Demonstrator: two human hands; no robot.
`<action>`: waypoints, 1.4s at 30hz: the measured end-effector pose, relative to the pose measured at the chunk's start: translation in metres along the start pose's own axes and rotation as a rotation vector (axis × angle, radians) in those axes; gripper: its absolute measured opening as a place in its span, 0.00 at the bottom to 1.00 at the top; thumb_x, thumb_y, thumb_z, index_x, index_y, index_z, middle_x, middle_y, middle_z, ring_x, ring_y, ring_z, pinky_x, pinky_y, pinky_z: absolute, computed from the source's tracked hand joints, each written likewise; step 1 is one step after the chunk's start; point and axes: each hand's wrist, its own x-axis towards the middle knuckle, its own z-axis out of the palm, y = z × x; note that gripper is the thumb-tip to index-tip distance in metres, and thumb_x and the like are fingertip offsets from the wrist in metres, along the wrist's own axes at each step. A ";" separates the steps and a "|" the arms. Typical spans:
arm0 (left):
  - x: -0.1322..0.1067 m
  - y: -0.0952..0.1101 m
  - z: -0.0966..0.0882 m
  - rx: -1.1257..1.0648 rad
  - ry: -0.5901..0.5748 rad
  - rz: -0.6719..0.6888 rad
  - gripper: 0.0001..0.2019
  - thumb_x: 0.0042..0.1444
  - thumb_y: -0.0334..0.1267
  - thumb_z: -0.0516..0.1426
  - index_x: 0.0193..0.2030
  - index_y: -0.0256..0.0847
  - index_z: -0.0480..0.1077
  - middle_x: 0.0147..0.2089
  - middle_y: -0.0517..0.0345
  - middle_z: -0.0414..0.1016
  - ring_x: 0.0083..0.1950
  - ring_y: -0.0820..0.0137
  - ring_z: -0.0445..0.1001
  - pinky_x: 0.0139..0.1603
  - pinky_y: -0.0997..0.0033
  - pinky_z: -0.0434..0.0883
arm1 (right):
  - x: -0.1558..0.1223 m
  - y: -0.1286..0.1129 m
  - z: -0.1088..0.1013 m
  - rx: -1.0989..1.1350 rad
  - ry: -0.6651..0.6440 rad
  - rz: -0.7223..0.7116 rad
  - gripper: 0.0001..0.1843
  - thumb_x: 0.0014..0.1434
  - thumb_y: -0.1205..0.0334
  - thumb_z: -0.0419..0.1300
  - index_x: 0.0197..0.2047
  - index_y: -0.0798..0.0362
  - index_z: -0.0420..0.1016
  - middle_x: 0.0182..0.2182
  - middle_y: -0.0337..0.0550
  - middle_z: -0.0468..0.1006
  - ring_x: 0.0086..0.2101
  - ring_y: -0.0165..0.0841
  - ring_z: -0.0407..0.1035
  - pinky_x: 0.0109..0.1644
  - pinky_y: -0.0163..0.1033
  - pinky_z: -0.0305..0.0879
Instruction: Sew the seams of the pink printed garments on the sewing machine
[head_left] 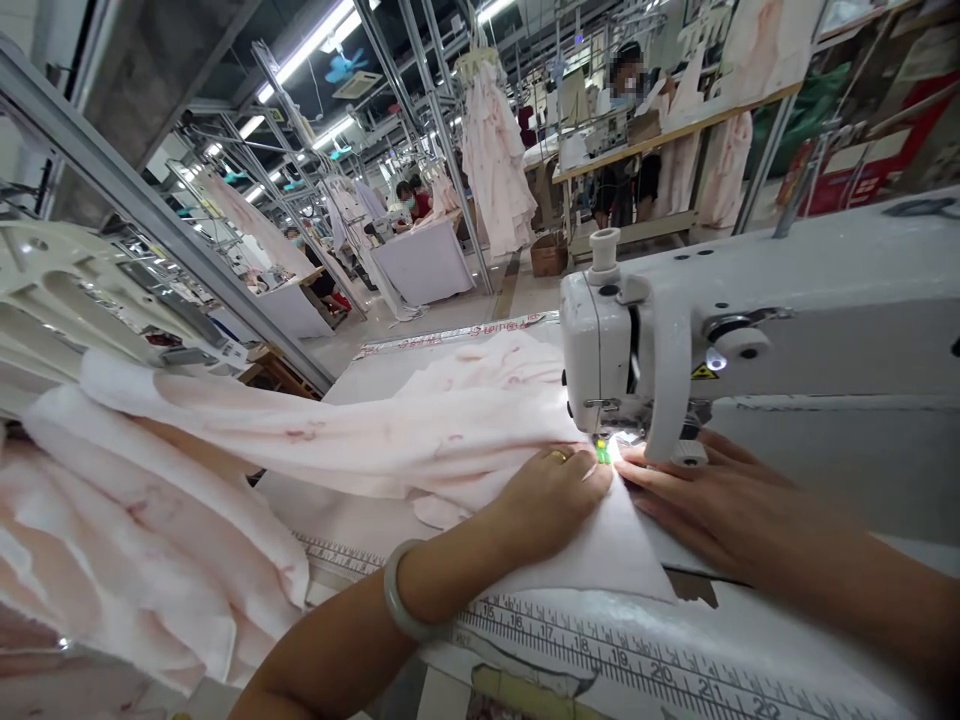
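Observation:
My left hand [551,495] lies on pale pink fabric [375,445], fingers curled and pressing the cloth down just left of the needle of a white sewing machine [787,310]. It wears a ring and a pale bangle on the wrist. My right hand [701,490] rests flat on the cloth under the machine's arm, fingers stretched toward the lit needle area [611,450]. The fabric trails off to the left in a long bunched fold.
A ruler strip [600,640] runs along the table's front edge. More pink fabric [112,560] is heaped at the left. Behind are other work tables, hanging pink garments [495,150], metal rails and seated workers [626,110].

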 end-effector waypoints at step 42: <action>-0.022 0.034 -0.039 -0.012 0.119 -0.165 0.09 0.65 0.27 0.58 0.46 0.40 0.78 0.41 0.52 0.80 0.45 0.59 0.77 0.54 0.57 0.74 | 0.007 -0.040 -0.015 0.342 -0.038 -0.319 0.21 0.78 0.71 0.48 0.58 0.56 0.82 0.48 0.51 0.88 0.50 0.40 0.81 0.62 0.46 0.75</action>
